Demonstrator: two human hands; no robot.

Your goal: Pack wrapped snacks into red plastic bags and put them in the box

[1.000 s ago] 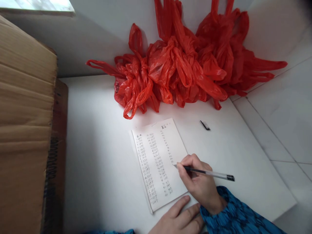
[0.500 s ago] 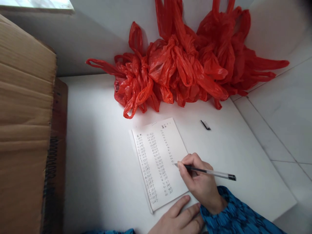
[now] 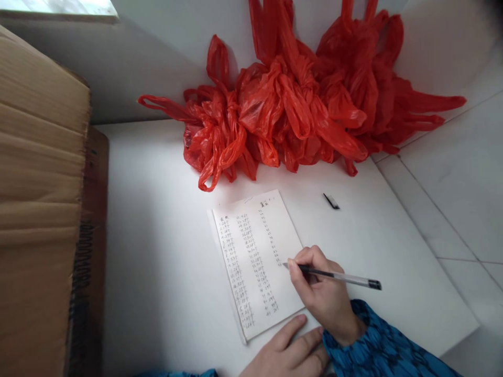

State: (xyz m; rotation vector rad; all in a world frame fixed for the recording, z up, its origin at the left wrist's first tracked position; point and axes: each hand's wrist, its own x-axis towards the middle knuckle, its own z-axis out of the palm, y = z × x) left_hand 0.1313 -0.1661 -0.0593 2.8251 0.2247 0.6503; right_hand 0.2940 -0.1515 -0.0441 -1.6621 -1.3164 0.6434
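Observation:
A notepad (image 3: 257, 272) with handwritten columns of numbers lies on the white table (image 3: 137, 235). My right hand (image 3: 324, 293) is closed around a black-and-clear pen (image 3: 338, 275), its tip at the lower end of the rightmost column. My left hand (image 3: 291, 348) rests flat at the notepad's bottom edge, fingers stretched out, partly covered by the right sleeve (image 3: 377, 340). The pen cap (image 3: 331, 201) lies on the table to the right of the notepad.
Several knotted red plastic bags (image 3: 275, 110) are heaped along the table's back edge against the wall. A cardboard box (image 3: 41, 199) stands at the left. White tiles (image 3: 456, 209) show past the table's right edge.
My right hand and the pen have shifted very slightly to the right, and one more small mark shows at the column's end. The left hand has stayed put.

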